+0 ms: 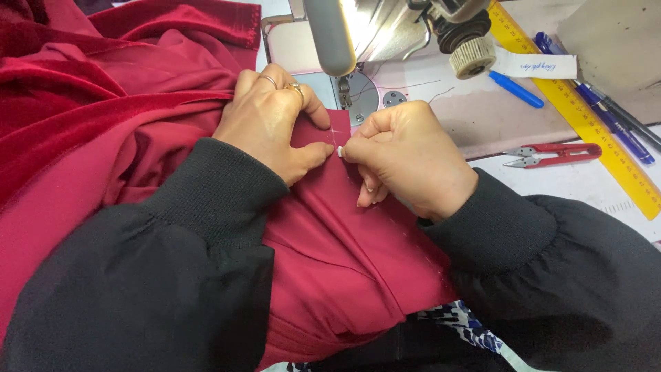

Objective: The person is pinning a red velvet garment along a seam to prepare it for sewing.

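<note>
Right now the biggest thing before you is the red fabric point(323, 262), a satin-like cloth that spills across your lap and heaps up to your left, where it meets folds of darker red velvet point(62, 89). Its folded edge runs up under the needle area of the sewing machine point(358, 34), which stands at the top of the view with its lamp lit. The pale surface point(571, 186) carries the rest.

Your left hand point(272, 120) lies flat on the fabric, fingers spread and pressing the cloth down, thumb pointing toward your other hand; two rings show on its fingers. Your right hand point(406, 158) is curled just beside it, its grip pressed together, thumb and forefinger pinching the folded edge of the fabric right at the seam. The two hands nearly touch.

A yellow ruler point(585, 117) lies slanted along the right. Beside it rest blue pens point(606, 117), near them red thread snips point(551, 155), and a blue marker point(516, 89).
</note>
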